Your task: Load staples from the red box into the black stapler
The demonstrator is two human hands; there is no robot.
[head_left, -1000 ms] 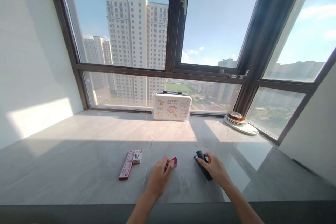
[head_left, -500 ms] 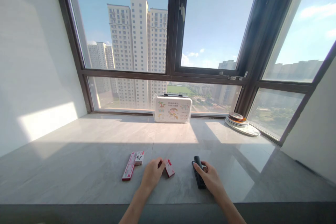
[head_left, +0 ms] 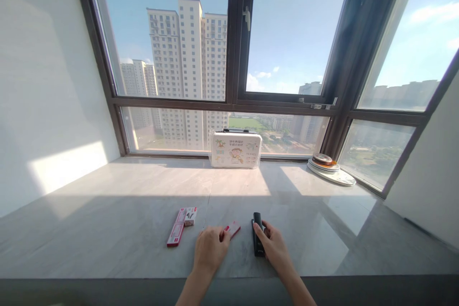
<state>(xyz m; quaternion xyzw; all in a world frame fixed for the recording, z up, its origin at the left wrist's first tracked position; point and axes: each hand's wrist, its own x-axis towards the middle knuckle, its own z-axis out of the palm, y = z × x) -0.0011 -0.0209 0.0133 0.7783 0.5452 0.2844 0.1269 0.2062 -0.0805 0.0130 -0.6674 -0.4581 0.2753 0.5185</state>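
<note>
My left hand (head_left: 212,249) pinches the near end of a small red and white box (head_left: 234,230), whose far end points up and to the right. My fingers cover part of this box. To the right, my right hand (head_left: 273,245) grips a black stapler (head_left: 257,235) from its right side, thumb on top. The stapler stands roughly lengthwise on the counter. Left of my left hand lie a long red and white box (head_left: 176,234) and a small box with a dark staple-like picture (head_left: 191,216), side by side and touching.
The grey marble counter (head_left: 118,239) runs up to the window. A white carrying case (head_left: 236,150) with cartoon prints leans at the window frame. At the back right rests a stack of plates (head_left: 330,169). The counter's front edge is close to my wrists.
My right hand has moved left with the stapler, which now stands straighter. My left hand has turned the small box so it slants up to the right.
</note>
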